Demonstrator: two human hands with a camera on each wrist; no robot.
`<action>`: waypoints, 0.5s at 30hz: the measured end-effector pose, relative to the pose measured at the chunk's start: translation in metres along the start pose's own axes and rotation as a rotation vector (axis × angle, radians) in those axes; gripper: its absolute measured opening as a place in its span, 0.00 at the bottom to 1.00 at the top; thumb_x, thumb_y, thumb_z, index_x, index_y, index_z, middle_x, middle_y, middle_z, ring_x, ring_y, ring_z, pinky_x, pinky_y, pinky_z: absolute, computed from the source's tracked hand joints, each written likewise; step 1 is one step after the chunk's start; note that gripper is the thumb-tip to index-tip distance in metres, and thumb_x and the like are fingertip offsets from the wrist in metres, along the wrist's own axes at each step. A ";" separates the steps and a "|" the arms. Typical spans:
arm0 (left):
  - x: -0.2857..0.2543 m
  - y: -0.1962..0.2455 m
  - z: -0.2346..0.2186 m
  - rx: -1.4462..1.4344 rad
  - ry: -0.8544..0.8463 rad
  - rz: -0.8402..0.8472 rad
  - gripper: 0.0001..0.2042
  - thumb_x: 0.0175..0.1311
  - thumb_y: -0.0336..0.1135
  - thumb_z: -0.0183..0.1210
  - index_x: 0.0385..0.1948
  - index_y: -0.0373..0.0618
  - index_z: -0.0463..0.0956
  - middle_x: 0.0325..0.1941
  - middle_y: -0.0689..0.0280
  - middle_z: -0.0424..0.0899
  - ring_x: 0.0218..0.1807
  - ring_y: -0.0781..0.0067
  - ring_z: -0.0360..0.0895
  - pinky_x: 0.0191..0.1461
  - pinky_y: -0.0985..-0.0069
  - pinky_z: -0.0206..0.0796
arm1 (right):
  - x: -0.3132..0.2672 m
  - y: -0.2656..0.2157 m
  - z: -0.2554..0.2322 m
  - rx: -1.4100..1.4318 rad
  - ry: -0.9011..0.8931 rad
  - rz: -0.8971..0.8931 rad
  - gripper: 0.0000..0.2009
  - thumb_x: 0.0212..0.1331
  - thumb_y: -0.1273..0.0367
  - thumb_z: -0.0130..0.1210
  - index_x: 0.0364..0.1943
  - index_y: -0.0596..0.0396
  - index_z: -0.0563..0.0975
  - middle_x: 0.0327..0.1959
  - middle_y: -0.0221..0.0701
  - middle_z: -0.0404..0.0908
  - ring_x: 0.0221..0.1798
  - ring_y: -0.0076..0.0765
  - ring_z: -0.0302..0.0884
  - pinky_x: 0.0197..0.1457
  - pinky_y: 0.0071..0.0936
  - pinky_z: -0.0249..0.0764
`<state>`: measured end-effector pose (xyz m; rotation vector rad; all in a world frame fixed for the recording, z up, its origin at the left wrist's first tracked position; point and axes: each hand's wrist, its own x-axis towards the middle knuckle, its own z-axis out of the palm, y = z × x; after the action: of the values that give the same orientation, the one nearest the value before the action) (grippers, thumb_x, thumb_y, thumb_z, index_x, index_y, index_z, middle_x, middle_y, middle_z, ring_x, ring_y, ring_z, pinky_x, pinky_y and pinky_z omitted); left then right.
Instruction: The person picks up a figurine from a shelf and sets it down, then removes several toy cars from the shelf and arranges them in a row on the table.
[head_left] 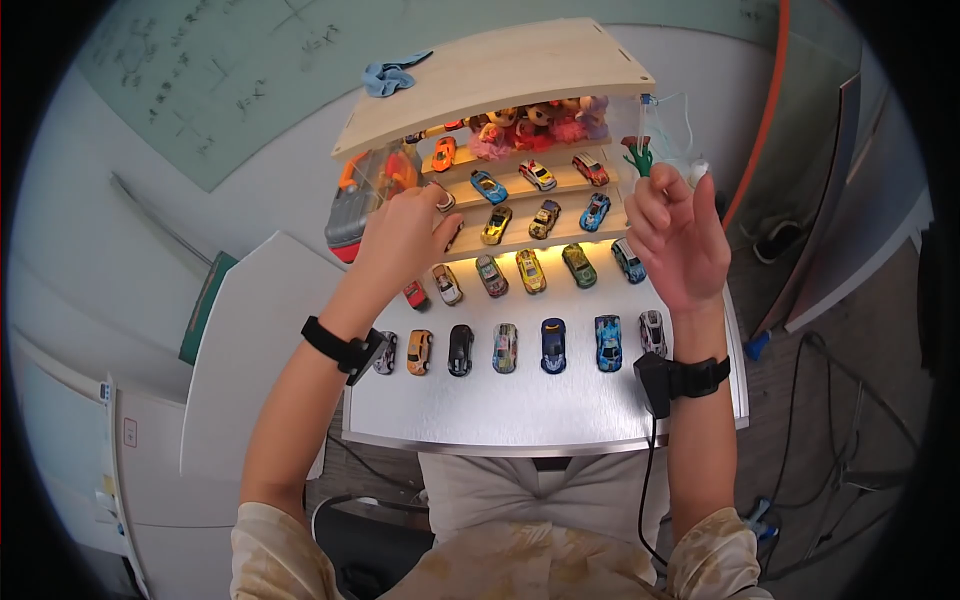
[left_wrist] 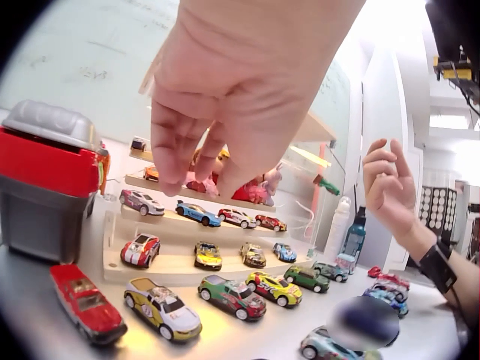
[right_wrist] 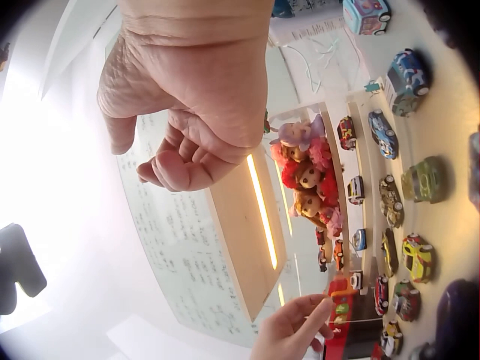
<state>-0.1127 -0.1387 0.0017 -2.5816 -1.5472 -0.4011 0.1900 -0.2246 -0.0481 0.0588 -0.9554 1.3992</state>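
Observation:
My left hand [head_left: 398, 240] reaches over the left end of a lit wooden stepped shelf [head_left: 520, 242], palm down. In the left wrist view its fingers hang loosely with nothing between them. Close by stand a white and maroon toy car [left_wrist: 142, 201] and, one step lower, a red and white toy car [left_wrist: 140, 250]. My right hand [head_left: 682, 240] is raised beside the shelf's right end, fingers loosely bent and empty. In the head view it overlaps the area near a blue and white toy car [head_left: 628, 260] and a green and red flower-like piece [head_left: 638, 155].
Several toy cars stand in rows on the steps and on the silvery table [head_left: 560, 410]. Dolls [head_left: 535, 130] sit at the back under a wooden top [head_left: 510, 75] with a blue cloth [head_left: 393, 75]. A grey and red case [left_wrist: 41, 187] stands left, bottles [left_wrist: 354, 231] right.

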 end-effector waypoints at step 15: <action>0.056 0.021 0.047 0.238 -0.024 0.152 0.23 0.64 0.53 0.66 0.53 0.46 0.83 0.32 0.53 0.88 0.35 0.50 0.87 0.40 0.57 0.79 | 0.001 -0.005 -0.005 0.044 -0.048 -0.017 0.24 0.82 0.50 0.37 0.57 0.57 0.74 0.33 0.23 0.67 0.32 0.18 0.66 0.28 0.16 0.64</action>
<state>-0.0610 -0.0905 -0.0264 -2.5030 -1.3042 -0.1607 0.1968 -0.2222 -0.0479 0.1337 -0.9614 1.4081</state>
